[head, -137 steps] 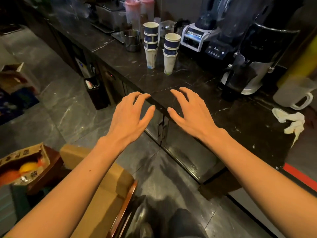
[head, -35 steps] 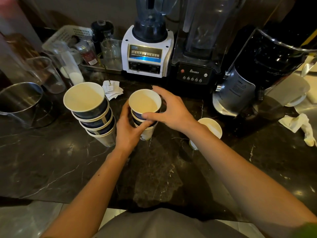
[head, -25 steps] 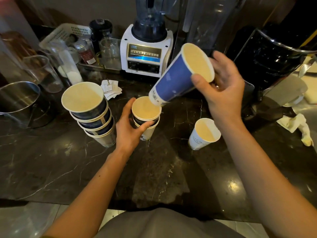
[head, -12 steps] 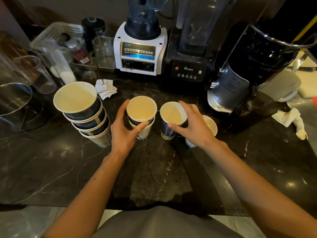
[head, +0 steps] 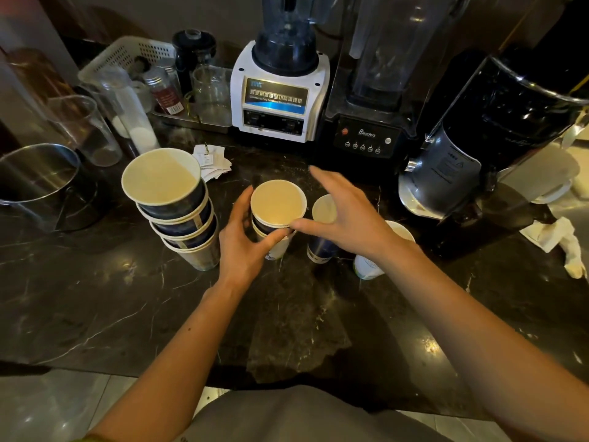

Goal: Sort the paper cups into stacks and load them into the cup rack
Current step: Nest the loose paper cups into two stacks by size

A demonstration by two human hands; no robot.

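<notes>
Dark marble counter [head: 95, 298] runs across the whole view, with a black grinder [head: 497, 145], a black blender [head: 373, 90] and a white blender [head: 280, 90] along the back. Left of centre leans a tall stack of cups [head: 178, 208], blue ones nested over a white one. Beside it stands a short stack [head: 275, 218], and the left hand [head: 245, 247] is wrapped around its side, thumb and fingers closed on the cup walls. Over it hovers the right hand [head: 347, 218], fingers spread wide and holding nothing, thumb tip at the short stack's rim. Under that hand stand a single blue cup [head: 320, 247] and a white cup [head: 366, 266], upright on the counter.
</notes>
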